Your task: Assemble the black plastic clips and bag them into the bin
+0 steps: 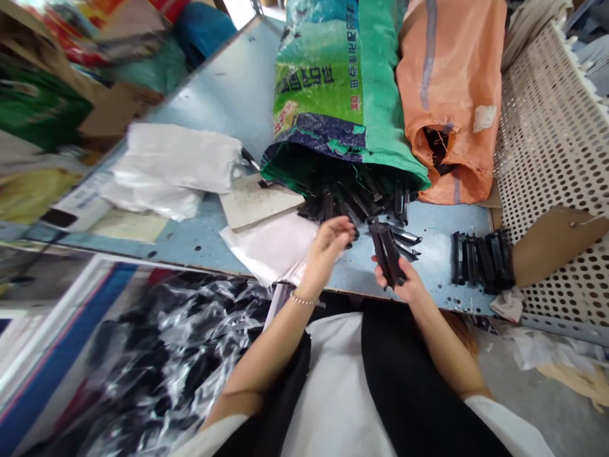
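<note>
Gripping in the right hand (404,279) a small bundle of long black strips (386,254), smooth, ridged and probably plastic, with fingers and thumb wrapped round the near end and the far end tilted toward the sacks. Reaching with the left hand (335,238) to the near edge of a jumbled black pile (354,202), fingers bent and fairly close together; cannot tell whether pinching the dark piece just beside the fingertips. Wearing a beaded bracelet (302,298) on the left wrist. Spilling from the wide mouth of a glossy green woven sack (323,82), frayed along its dark blue hem, onto a scuffed pale-blue metal table (432,260). To the right, lined up side by side in a neat row (483,260), more such strips, next to torn brown cardboard (556,244) and a white panel (552,139) punched with round holes. Far right, a crinkled orange sack (457,70) with a ragged opening. Left of the pile, a flat grey board (264,203) over thin white paper (271,244).
</note>
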`<state>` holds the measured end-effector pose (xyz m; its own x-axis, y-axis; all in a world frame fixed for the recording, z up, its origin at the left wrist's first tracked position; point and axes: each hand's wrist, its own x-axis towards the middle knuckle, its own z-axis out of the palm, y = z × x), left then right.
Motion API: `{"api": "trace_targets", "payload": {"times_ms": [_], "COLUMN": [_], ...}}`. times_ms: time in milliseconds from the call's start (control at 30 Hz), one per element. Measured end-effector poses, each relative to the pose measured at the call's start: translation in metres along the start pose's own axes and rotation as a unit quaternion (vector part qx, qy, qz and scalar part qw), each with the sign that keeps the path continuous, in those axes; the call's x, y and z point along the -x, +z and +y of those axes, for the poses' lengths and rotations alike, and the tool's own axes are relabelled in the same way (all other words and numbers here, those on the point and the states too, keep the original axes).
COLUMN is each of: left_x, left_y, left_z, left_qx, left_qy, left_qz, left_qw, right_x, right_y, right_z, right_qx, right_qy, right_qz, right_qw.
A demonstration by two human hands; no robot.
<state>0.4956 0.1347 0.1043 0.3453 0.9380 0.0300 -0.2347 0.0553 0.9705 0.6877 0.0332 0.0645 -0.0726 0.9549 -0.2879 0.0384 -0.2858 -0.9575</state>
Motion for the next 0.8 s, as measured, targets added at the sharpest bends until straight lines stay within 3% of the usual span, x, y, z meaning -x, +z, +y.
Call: {"api": "trace_targets", "payload": {"times_ms": [100,167,267,333,467,567,600,733,800], "left_x": [0.032,0.043,0.049,0.051,0.056,0.060,0.062,0.063,0.059], "left_y": [0.024,0.034,0.035,0.033,0.032,0.034,0.034,0.030,0.025], "left_z": [-0.016,-0.020,-0.017,-0.012,-0.001,0.002,0.002,-0.004,-0.006], "left_qx": [0.154,0.177,0.121,0.052,-0.024,-0.040,-0.052,-0.161,-0.202], "left_qy": [-0.149,-0.203,-0.205,-0.183,-0.160,-0.152,-0.154,-0.098,-0.069], "left_qz": [-0.182,-0.236,-0.195,-0.147,-0.129,-0.152,-0.159,-0.139,-0.126], "left_qw": [0.960,0.933,0.952,0.971,0.978,0.976,0.974,0.972,0.969], "right_x": [0.015,0.024,0.037,0.043,0.040,0.027,0.022,0.009,0.006], "right_y": [0.021,0.026,0.011,-0.005,-0.021,-0.021,-0.020,-0.011,-0.008], "right_z": [0.010,0.010,-0.007,-0.028,-0.060,-0.065,-0.063,-0.048,-0.045], "right_qx": [-0.153,-0.152,-0.001,0.149,0.367,0.437,0.429,0.252,0.193], "right_qy": [0.066,0.075,0.043,0.000,-0.130,-0.176,-0.173,-0.079,-0.029], "right_qz": [-0.057,-0.094,-0.117,-0.057,0.132,0.129,0.115,0.056,0.011], "right_qw": [0.984,0.981,0.992,0.987,0.912,0.872,0.879,0.963,0.981]}}
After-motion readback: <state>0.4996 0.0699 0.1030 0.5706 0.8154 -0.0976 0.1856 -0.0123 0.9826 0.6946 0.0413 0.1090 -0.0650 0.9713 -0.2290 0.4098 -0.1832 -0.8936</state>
